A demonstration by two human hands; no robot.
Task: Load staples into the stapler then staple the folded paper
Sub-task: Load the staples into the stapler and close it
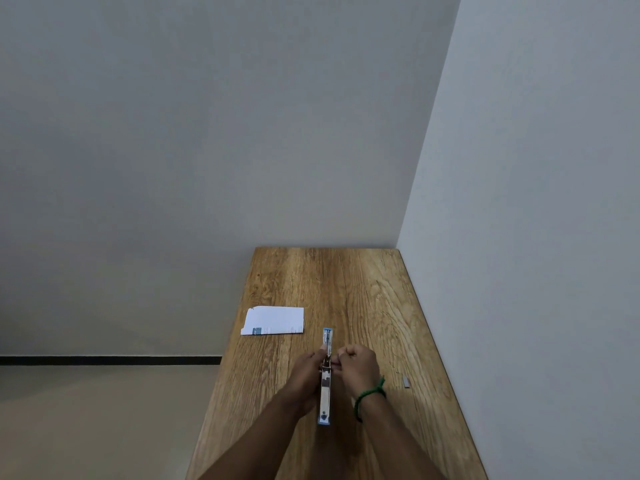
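Note:
A blue and metal stapler (325, 393) lies swung wide open along the wooden table (374, 299), one half pointing away from me, the other toward me. My left hand (306, 370) grips it at the hinge from the left. My right hand (356, 367), with a green band at the wrist, is closed at the hinge from the right, fingertips pinched against the magazine; what they pinch is too small to tell. The folded white paper (273, 320) lies flat near the table's left edge, beyond the hands. A small strip of staples (406, 382) rests on the table to the right.
The table stands in a corner, with walls close behind it and along its right side. Its left edge drops to a beige floor (86, 427).

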